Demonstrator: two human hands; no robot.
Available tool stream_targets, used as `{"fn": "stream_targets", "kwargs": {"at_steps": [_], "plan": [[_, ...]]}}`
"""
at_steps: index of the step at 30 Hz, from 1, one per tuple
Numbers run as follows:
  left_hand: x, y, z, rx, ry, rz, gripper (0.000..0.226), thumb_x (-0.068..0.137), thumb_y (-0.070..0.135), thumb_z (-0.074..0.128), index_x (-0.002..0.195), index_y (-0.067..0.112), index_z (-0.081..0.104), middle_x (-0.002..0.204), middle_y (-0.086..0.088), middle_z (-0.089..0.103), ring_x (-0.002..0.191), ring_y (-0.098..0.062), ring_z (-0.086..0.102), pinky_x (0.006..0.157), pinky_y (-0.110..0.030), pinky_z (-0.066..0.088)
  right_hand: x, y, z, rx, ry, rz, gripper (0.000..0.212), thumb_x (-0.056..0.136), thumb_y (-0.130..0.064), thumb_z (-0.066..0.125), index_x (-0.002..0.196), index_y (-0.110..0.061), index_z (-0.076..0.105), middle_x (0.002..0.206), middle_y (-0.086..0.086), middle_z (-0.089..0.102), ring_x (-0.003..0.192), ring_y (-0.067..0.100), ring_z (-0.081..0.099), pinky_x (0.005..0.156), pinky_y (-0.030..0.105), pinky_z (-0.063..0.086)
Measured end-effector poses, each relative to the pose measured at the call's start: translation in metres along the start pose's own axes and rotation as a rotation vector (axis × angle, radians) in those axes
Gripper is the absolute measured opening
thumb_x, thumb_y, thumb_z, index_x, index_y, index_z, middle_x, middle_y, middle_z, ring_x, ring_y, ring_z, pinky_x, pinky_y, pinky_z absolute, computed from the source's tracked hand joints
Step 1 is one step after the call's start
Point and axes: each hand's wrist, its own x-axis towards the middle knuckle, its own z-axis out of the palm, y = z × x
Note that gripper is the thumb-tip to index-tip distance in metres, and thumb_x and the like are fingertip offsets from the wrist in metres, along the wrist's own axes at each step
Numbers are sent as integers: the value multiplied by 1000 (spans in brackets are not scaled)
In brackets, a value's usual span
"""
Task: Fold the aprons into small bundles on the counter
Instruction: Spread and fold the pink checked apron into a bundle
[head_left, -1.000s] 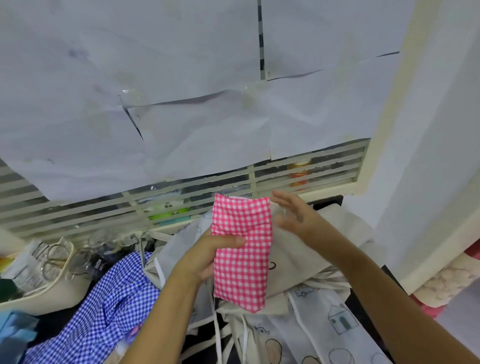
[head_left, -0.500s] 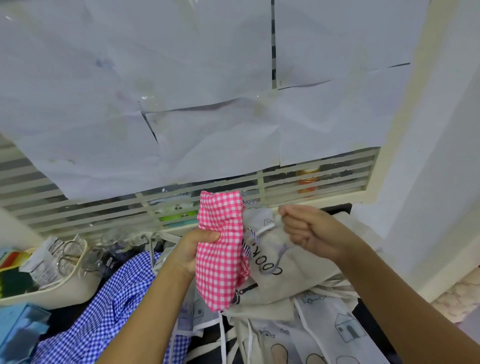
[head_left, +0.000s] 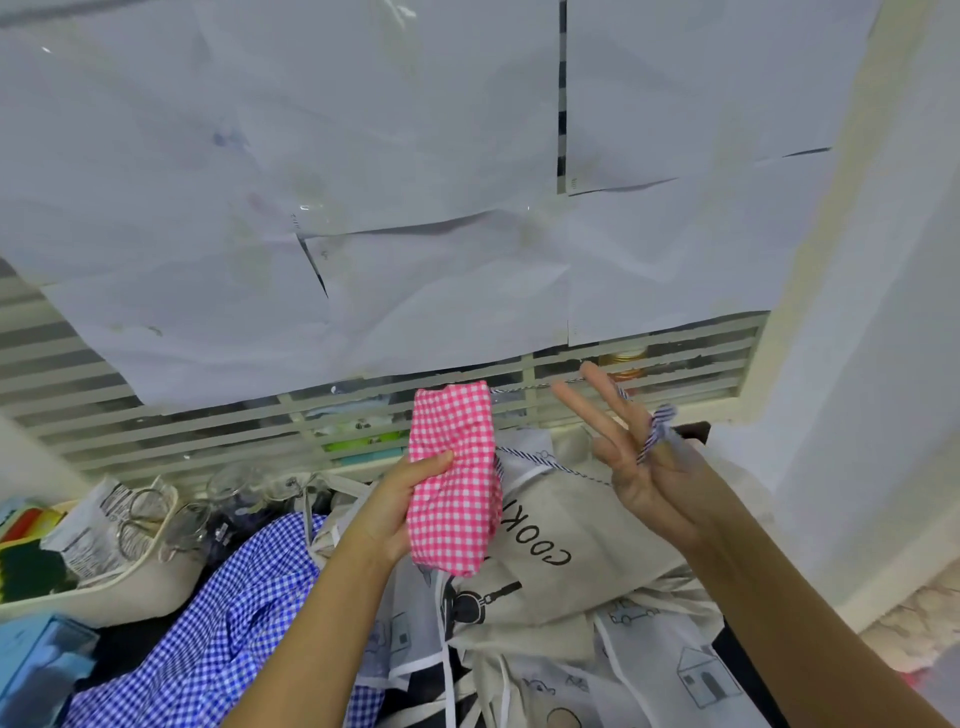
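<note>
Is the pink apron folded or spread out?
Folded: the left hand grips the apron as a narrow bundle; the right hand holds its string.

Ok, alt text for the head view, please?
The left hand grips a folded pink gingham apron upright, while the right hand pinches its striped tie, looped over two straight fingers. Below lie a cream printed apron and a blue gingham apron.

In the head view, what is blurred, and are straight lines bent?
Head view: the pink checked bundle in the left hand is sharp; the right hand blurs at its curled fingers by the striped cord; the window slats bow, wide-angle distortion.
</note>
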Motion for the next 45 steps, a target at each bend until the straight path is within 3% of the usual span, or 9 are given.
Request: {"fn": "stream_targets", "kwargs": {"at_steps": [2,5,11,15,19,24,29,36,45], "plan": [[1,-2,3,115,1,1,77,42,20,95,109,5,59,89,-9,70,78,-24,70,67,-36,58,3,1,5,-86,172,-57,104,54,-22,93,142,-20,39,143,12,47,106,26,66,72,26,58],[-2,-2,8,253,79,52,56,67,14,80,118,9,57,96,-8,71,84,-24,69,72,-36,56,5,0,12,-309,386,-54,120,32,-38,98,133,-1,44,114,16,60,105,29,65,75,29,57],[-3,-3,15,474,321,140,34,78,7,74,108,16,60,98,-6,70,88,-27,68,77,-41,55,0,-18,5,-522,487,22,84,24,-50,96,91,-9,65,75,1,61,72,11,63,78,24,57],[-2,-8,24,516,289,106,31,78,10,75,104,19,60,97,-4,71,89,-27,69,81,-44,55,12,-19,11,-445,631,10,73,44,-65,82,85,-8,62,78,7,67,72,16,68,66,25,58],[-1,-8,30,446,256,9,37,77,11,76,110,15,60,101,-9,71,91,-30,69,82,-44,55,13,-16,14,-318,644,-162,59,89,-59,36,125,-16,55,112,5,68,89,16,71,70,24,58],[-1,-16,46,529,267,0,31,76,14,78,102,18,60,97,-4,70,85,-25,69,69,-34,55,6,-1,5,-456,614,-156,81,65,-58,67,136,-35,37,145,0,43,110,23,63,77,31,58],[-5,-17,53,448,272,49,28,76,11,77,96,20,58,95,-4,69,82,-23,69,64,-31,54,-15,5,0,-564,541,216,129,29,-53,93,140,-22,33,126,12,56,103,26,68,77,29,58],[-13,-19,65,880,109,136,35,75,21,79,96,32,54,93,12,63,82,-9,63,64,-22,48,-19,4,19,-958,328,514,96,45,-61,86,125,-16,56,122,7,65,115,22,60,105,38,45],[-17,-25,92,1527,-335,265,15,77,25,73,90,22,65,85,9,67,65,0,56,61,-12,44,-17,-6,56,-1673,179,557,34,82,-26,73,113,-19,60,103,-6,64,96,10,61,89,28,50]]}}
